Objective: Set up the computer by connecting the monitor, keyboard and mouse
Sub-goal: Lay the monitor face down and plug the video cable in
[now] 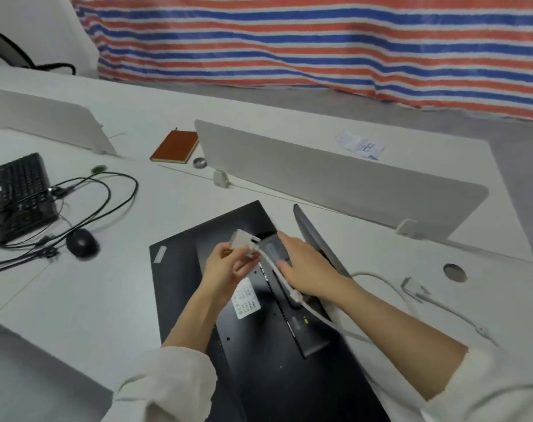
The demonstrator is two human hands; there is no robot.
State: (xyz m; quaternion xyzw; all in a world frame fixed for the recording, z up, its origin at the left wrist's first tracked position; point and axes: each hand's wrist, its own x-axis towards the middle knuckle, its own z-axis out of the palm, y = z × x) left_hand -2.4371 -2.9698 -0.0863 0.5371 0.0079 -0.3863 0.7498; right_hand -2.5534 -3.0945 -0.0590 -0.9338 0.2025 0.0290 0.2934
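**Monitor cable in hand, nothing plugged in yet**

The monitor (259,345) lies face down on the worktop (91,300). The left hand (225,266) pinches the white cable connector (244,242) just above the monitor's back; the right hand (305,269) rests flat, fingers straight, on the stand mount. By the look of it, no connection is made. The keyboard (24,196) and mouse (82,242) sit well apart at left among loose cables, still to be hooked up.

I'm seeing a white sticker (245,300) on the back of the monitor (259,345) with rows of small print, too blurred for me to read; a white sheet of paper (360,144) behind the divider (335,175) carries blue marks I can't make out either
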